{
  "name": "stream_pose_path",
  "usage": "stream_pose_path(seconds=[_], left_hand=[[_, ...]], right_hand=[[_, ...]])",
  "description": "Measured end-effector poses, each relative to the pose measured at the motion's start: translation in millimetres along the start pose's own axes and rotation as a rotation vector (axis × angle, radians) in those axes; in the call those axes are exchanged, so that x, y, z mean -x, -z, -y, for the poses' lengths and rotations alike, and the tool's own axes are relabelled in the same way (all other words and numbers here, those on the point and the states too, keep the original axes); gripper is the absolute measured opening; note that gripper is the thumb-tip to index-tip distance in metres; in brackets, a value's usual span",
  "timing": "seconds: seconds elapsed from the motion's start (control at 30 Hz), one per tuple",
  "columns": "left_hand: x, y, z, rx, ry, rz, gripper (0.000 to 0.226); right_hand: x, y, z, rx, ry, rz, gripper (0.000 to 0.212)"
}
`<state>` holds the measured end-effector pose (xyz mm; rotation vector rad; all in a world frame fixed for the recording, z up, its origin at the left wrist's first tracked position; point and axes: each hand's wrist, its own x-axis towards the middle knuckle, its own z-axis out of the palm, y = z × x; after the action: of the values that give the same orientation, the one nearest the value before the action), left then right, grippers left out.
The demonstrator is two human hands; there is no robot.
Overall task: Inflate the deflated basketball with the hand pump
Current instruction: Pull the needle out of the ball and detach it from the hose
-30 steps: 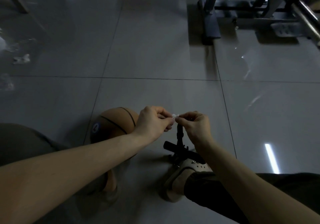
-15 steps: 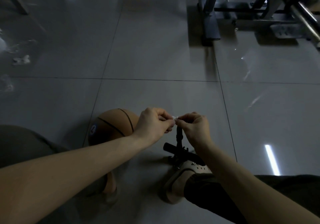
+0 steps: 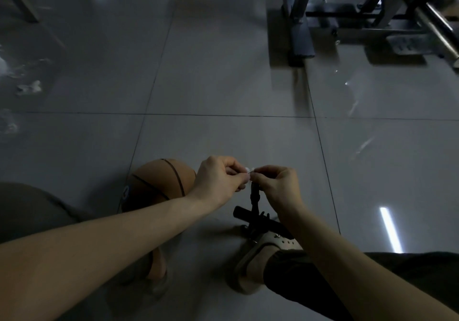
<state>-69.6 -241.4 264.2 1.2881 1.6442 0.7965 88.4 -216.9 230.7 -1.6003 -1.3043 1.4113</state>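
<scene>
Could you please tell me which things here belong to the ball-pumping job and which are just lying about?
Job: basketball; hand pump; small white piece at the pump's top, pinched between left hand and right hand.
Lying about: gym machine frame; white scraps on the floor.

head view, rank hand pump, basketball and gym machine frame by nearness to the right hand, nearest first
1. hand pump: just below the right hand, which pinches its hose tip.
2. basketball: on the floor to the left, past the left hand, which pinches a small white piece.
3. gym machine frame: far ahead, upper right.
</scene>
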Motion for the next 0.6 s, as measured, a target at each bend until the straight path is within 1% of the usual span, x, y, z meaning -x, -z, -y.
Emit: stream_pose_path(seconds=[0.23,0.37,0.6], left_hand=[[-0.6,-0.9,1.2,0.0,0.012,-0.015,0.007],[-1.8,-0.2,1.2,0.002,0.001,-0.017,0.008],[-5.5,-0.7,-1.5,0.032,0.042,-0.025,0.009]], right_hand=[[1.8,-0.5,2.7,-0.034,0.001,0.007,0.005],[1.4,0.9,3.4,-0.084,-0.025,0.014,0.003],[-0.1,2.5,2.9,-0.185,-0.103,0.05,0.003]])
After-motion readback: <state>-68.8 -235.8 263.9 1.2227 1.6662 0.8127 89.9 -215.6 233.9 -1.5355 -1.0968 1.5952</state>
